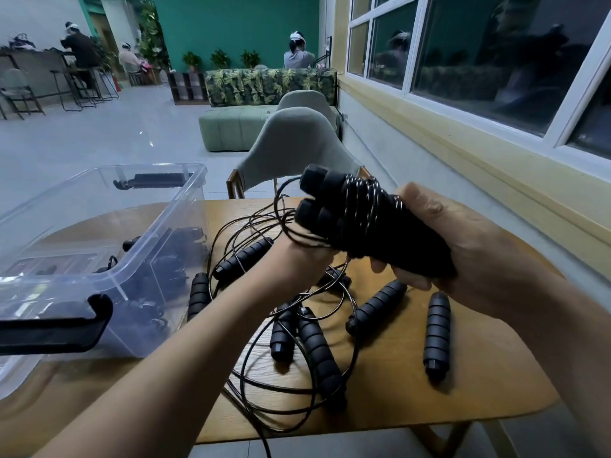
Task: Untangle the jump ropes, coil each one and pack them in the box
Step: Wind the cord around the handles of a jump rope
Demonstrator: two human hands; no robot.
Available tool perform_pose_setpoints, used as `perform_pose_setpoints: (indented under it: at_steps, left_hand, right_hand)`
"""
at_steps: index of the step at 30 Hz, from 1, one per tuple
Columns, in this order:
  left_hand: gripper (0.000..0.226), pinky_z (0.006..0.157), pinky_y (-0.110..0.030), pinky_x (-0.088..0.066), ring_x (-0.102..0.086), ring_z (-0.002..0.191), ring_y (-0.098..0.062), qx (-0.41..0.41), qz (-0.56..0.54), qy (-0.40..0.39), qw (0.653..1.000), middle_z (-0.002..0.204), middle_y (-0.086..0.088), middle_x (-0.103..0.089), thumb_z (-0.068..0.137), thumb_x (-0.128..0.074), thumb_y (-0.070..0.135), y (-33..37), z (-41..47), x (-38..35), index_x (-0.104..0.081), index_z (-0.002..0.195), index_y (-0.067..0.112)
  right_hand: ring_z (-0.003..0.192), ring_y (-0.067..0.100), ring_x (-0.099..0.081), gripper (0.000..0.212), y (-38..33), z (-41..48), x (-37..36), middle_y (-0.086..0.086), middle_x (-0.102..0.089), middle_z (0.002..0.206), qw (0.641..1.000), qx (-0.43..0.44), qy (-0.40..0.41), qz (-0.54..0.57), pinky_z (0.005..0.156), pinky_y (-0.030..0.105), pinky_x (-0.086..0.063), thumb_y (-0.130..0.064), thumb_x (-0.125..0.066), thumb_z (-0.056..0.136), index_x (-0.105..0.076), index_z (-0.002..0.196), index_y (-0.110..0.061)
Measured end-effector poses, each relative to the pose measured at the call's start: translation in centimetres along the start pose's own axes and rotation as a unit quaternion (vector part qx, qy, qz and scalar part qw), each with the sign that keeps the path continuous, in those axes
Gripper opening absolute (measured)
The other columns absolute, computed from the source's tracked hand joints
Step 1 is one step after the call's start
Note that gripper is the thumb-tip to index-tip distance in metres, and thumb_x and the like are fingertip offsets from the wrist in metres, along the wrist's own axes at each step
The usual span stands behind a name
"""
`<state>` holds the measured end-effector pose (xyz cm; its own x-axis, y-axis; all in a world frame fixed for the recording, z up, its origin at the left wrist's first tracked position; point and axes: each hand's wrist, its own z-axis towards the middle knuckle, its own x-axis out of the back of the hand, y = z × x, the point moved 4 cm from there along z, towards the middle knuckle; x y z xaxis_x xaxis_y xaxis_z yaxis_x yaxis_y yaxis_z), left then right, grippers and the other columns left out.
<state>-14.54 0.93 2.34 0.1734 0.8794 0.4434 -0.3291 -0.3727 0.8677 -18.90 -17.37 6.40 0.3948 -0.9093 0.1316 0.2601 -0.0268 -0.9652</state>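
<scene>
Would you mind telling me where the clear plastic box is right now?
In the head view the clear plastic box sits on the left side of the wooden table, just left of the tangled jump ropes and the left hand.

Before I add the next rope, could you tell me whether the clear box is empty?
Not empty. Through the clear box's wall, dark coiled ropes show on its floor. It stands open, without a lid.

Wooden table (463,385); grey chair (297,140) behind; green sofa (231,127); window (479,44) right
</scene>
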Motion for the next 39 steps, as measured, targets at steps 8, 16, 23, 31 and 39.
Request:
perform_pose_setpoints:
  at_steps: [8,16,23,31,39]
  left_hand:
    - [0.014,0.062,-0.033,-0.030,-0.036,0.068,-0.012,0.008,-0.162,-0.045,0.986,0.075,0.005,-0.043,0.107,-0.049,0.025,1.3,0.0,-3.0,-0.060,0.099,0.024]
    - [0.049,0.071,-0.034,-0.033,-0.042,0.082,-0.015,0.068,-0.316,-0.006,0.946,0.090,-0.002,-0.051,0.084,-0.057,0.071,1.7,0.1,-2.4,-0.064,0.101,0.026]
    - [0.076,0.083,-0.039,-0.041,-0.065,0.091,-0.016,0.088,-0.314,0.031,0.945,0.101,-0.002,-0.074,0.083,-0.065,0.079,2.0,-0.2,-1.0,-0.066,0.128,0.017]
    - [0.028,0.081,-0.035,-0.052,-0.070,0.081,-0.016,0.110,-0.329,0.109,0.932,0.082,0.000,-0.071,0.089,-0.082,0.045,1.5,-0.4,1.3,-0.070,0.095,0.020]
    - [0.025,0.078,-0.030,-0.056,-0.070,0.081,-0.013,0.079,-0.120,0.093,0.985,0.082,0.000,-0.074,0.094,-0.079,0.037,2.2,-0.8,7.1,-0.073,0.097,0.014]
  right_hand:
    - [0.059,0.026,-0.057,0.051,0.7,1.3,1.1,0.027,-0.065,0.087,0.979,0.107,0.171,0.023,0.048,0.037,-0.043,-0.039,-0.038,0.115,-0.047,0.124,0.010]
    - [0.062,0.023,-0.066,0.026,2.2,0.8,-1.4,0.004,-0.067,0.076,0.915,0.178,0.254,-0.257,0.053,0.046,-0.053,-0.045,-0.047,0.113,-0.049,0.114,-0.019]
    - [0.079,0.007,-0.068,0.030,4.5,2.0,-5.1,-0.001,-0.066,0.103,0.908,0.182,0.231,-0.299,0.056,0.022,-0.052,-0.045,-0.048,0.112,-0.037,0.129,-0.023]
    - [0.085,0.029,-0.066,0.032,5.4,3.6,-7.8,0.004,-0.059,0.111,0.907,0.169,0.240,-0.300,0.062,0.053,-0.057,-0.046,-0.049,0.112,-0.036,0.133,-0.026]
    - [0.099,0.018,-0.059,0.042,5.9,4.9,-10.1,-0.002,-0.054,0.121,0.921,0.165,0.196,-0.294,0.072,0.040,-0.052,-0.057,-0.049,0.107,-0.036,0.135,-0.030]
